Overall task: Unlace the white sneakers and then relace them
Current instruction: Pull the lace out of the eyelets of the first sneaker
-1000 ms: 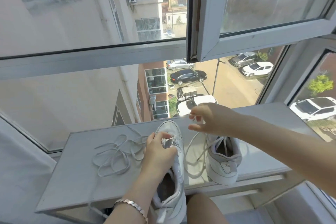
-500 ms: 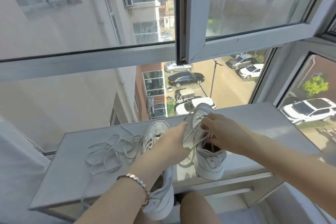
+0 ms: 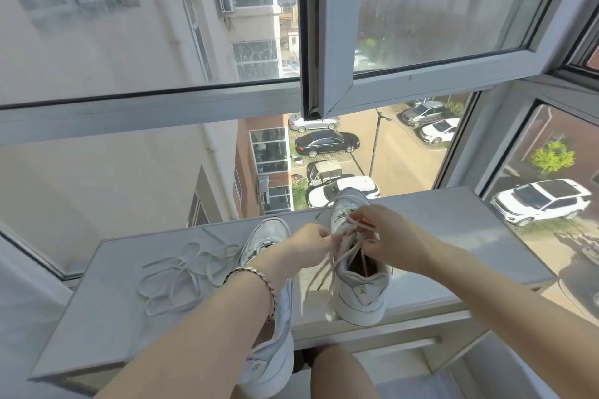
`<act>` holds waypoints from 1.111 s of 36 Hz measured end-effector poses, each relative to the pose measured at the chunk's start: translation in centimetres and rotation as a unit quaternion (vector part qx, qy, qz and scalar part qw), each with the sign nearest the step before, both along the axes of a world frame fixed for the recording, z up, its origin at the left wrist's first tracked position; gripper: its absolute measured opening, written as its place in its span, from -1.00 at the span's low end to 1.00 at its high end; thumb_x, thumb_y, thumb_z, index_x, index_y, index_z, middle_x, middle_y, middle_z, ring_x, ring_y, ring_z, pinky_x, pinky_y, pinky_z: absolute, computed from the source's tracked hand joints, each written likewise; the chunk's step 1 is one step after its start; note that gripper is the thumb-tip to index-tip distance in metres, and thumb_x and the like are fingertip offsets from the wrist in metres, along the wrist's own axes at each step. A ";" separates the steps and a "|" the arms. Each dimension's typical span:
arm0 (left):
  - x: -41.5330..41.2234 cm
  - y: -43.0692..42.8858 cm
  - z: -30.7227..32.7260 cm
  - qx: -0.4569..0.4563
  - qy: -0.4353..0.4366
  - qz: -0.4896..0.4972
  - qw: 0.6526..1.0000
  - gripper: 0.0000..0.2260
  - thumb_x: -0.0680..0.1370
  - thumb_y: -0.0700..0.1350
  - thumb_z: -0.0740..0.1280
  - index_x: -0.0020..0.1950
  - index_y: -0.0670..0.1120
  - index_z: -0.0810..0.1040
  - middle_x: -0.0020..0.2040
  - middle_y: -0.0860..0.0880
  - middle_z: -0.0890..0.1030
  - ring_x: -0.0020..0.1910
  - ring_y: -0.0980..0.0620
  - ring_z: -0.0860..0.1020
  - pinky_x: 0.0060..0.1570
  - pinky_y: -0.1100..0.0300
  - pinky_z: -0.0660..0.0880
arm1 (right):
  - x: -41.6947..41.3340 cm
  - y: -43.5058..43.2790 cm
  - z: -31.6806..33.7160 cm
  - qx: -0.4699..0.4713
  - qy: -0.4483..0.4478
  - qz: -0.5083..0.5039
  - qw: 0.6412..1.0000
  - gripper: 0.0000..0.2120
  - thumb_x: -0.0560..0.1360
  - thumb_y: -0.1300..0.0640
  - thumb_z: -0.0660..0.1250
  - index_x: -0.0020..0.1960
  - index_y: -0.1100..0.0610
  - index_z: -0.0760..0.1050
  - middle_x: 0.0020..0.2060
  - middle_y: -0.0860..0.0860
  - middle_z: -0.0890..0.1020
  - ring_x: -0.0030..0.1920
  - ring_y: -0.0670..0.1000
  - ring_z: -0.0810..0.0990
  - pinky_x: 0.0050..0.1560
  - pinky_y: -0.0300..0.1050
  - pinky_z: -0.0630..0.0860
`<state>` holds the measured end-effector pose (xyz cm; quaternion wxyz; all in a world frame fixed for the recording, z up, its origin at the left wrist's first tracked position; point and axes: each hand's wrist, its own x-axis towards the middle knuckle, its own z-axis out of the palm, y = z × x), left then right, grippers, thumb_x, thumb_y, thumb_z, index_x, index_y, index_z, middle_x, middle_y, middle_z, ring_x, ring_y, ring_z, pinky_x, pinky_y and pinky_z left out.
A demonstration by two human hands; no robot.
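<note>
Lower centre: we saw the left hand and right hand each pinching lace strands of the right-hand sneaker on the windowsill. The left-hand sneaker stood laceless, its loose lace beside it. We judged unlacing half done and relacing not begun.

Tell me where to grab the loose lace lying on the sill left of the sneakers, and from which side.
Pinch the loose lace at its free end, the strand trailing toward the window, coming down from above. It lies flat in tangled loops on the sill, so nothing can slip under it, and a grab mid-heap would likely drag the tangle.
</note>
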<state>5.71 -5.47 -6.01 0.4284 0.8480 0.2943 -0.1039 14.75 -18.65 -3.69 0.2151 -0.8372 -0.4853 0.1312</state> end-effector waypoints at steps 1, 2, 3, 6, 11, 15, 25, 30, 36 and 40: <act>0.0 -0.2 0.5 0.019 -0.018 -0.002 1.000 -0.73 0.65 0.01 0.09 -0.12 -0.14 0.38 -0.34 -0.02 0.32 -0.40 0.06 0.28 -0.39 0.24 0.23 | 0.0 0.0 0.1 0.014 0.002 -0.003 1.000 -0.61 0.48 0.26 0.23 0.31 0.13 0.39 0.17 0.03 0.48 0.08 -0.04 0.49 0.02 -0.35 0.38; 0.0 -0.4 1.0 0.031 -0.048 0.006 0.998 -0.74 0.66 -0.04 0.05 -0.14 -0.14 0.35 -0.35 0.00 0.32 -0.42 0.07 0.27 -0.43 0.25 0.21 | 0.0 0.0 0.2 0.028 0.005 -0.008 1.000 -0.61 0.48 0.25 0.25 0.30 0.12 0.40 0.13 0.01 0.47 -0.01 -0.06 0.49 -0.08 -0.41 0.35; -0.1 -0.4 1.5 0.029 -0.087 0.026 0.995 -0.76 0.65 -0.08 0.03 -0.14 -0.15 0.35 -0.35 0.01 0.36 -0.41 0.07 0.31 -0.42 0.24 0.25 | 0.0 -0.1 0.4 0.045 0.008 -0.012 0.999 -0.61 0.48 0.23 0.28 0.31 0.11 0.40 0.10 -0.01 0.46 -0.07 -0.08 0.48 -0.14 -0.44 0.34; -1.3 -0.4 3.2 -0.044 -0.230 0.093 0.968 -0.80 0.65 -0.11 0.07 -0.15 -0.11 0.35 -0.37 0.02 0.45 -0.39 0.09 0.44 -0.21 0.11 0.45 | -0.6 0.1 1.0 0.083 0.020 -0.006 0.996 -0.54 0.48 0.13 0.35 0.36 0.06 0.36 0.08 -0.11 0.39 -0.13 -0.19 0.45 -0.16 -0.53 0.31; -5.2 0.1 6.2 -0.240 -0.344 0.113 0.901 -0.81 0.63 -0.17 0.15 -0.18 -0.16 0.36 -0.52 0.10 0.24 -0.56 0.15 0.20 -0.52 0.32 0.28 | -2.7 1.8 1.8 0.099 0.024 0.066 0.993 -0.90 0.49 0.01 0.35 -0.09 0.03 0.52 -0.23 -0.01 0.48 -0.30 -0.08 0.37 -0.25 -0.30 0.31; -8.3 3.0 6.8 -0.353 -0.429 0.207 0.805 -0.71 0.61 -0.20 0.14 -0.31 -0.13 0.44 -0.56 0.10 0.20 -0.59 0.17 0.17 -0.62 0.36 0.19 | -5.1 3.4 2.2 0.097 0.137 0.121 0.978 -0.70 0.56 0.03 0.23 -0.32 0.08 0.44 -0.49 -0.13 0.42 -0.48 -0.15 0.32 -0.42 -0.35 0.28; -15.7 9.4 3.8 -0.107 -0.390 0.437 0.804 -0.86 0.62 -0.19 0.17 -0.11 -0.06 0.45 -0.53 0.07 0.35 -0.63 0.21 0.20 -0.64 0.39 0.13 | -7.3 6.7 3.2 0.122 0.363 0.078 0.921 -0.69 0.60 0.00 0.08 -0.14 0.12 0.51 -0.09 0.09 0.59 0.03 0.03 0.57 0.27 -0.08 0.43; -16.0 7.5 4.1 -0.074 -0.341 0.367 0.863 -0.78 0.62 0.03 0.13 -0.03 0.02 0.54 -0.25 0.03 0.57 -0.30 0.11 0.40 -0.33 0.22 0.26 | -9.9 9.3 5.6 0.246 0.602 0.043 0.759 -0.70 0.61 0.15 0.09 -0.20 0.20 0.50 0.02 0.18 0.57 0.14 0.07 0.53 0.31 -0.05 0.40; -14.8 4.7 5.0 -0.167 -0.296 0.101 0.935 -0.53 0.33 0.36 0.34 -0.01 0.01 0.49 -0.25 0.21 0.55 -0.26 0.32 0.49 -0.15 0.34 0.38 | -12.1 12.1 8.3 0.303 0.761 0.043 0.572 -0.49 0.63 0.07 0.04 -0.45 0.18 0.41 -0.38 0.13 0.60 -0.20 0.10 0.66 0.01 -0.01 0.56; -14.3 3.2 5.2 -0.229 -0.280 0.060 0.930 -0.91 0.52 -0.15 0.29 -0.18 -0.08 0.48 -0.42 0.09 0.49 -0.39 0.22 0.48 -0.23 0.48 0.37 | -12.2 12.8 9.0 0.301 0.733 0.010 0.611 -0.61 0.63 0.06 0.06 -0.34 0.14 0.32 -0.50 0.03 0.45 -0.48 -0.02 0.48 -0.33 -0.15 0.60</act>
